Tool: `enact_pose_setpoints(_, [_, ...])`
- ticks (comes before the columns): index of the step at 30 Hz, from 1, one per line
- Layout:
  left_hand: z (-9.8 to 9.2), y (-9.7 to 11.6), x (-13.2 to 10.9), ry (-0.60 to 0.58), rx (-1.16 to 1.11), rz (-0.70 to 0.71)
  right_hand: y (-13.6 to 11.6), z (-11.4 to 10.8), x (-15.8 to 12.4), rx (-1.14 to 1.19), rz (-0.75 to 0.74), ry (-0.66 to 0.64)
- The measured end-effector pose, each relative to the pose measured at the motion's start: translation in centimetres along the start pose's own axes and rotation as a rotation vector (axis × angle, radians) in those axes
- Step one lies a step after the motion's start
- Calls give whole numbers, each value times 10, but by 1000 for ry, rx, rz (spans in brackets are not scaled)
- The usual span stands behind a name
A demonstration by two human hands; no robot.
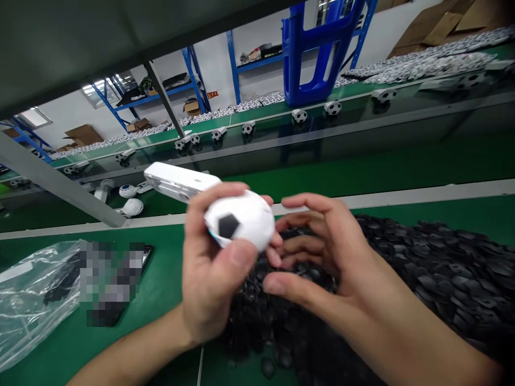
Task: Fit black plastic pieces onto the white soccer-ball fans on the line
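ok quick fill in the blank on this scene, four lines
The white ball sits in the ____ hand.
The right hand is over a heap of ____ pieces.
The patch on the ball is shaped like a ____.
The clear plastic bag lies on the green work surface to the ____ of both hands.

Missing words: left; black; pentagon; left

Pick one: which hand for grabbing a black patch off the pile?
Right, probably: the right hand is empty and sits over the black patches, while the left hand is wrapped around the white ball.
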State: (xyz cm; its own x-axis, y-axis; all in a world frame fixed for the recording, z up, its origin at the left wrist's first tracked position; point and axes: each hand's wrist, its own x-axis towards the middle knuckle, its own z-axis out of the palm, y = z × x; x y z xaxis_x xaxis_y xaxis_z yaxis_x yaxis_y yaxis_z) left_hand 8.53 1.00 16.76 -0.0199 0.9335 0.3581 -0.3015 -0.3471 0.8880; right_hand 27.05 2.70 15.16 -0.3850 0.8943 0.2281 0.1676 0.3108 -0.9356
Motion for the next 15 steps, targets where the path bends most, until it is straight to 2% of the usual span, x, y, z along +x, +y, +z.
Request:
enact_pose_setpoints(1, [-2, 4, 4, 22, -10, 9, 4, 1, -4, -256, -45, -32])
enact_pose_setpoints(3, [-6, 9, 13, 64, 15, 33, 16, 5, -10, -724, -105, -207])
enact_pose_setpoints(5, [-10, 10, 19, 72, 42, 14, 29, 11, -13, -949, -103, -382])
enact_pose_setpoints(7, [-15, 10, 22, 32, 56, -31, 41, 17, -14, -972, -88, -443])
enact_pose_setpoints(10, [-20, 8, 23, -30, 69, -113, 52, 20, -12, -958, -98, -424])
enact_pose_setpoints(13, [-24, 5, 24, -54, 56, -190, 50, 13, -6, -949, -117, -368])
enact_pose_setpoints(15, [-26, 2, 24, -84, 29, -230, 40, 3, 1, -825, -188, -264])
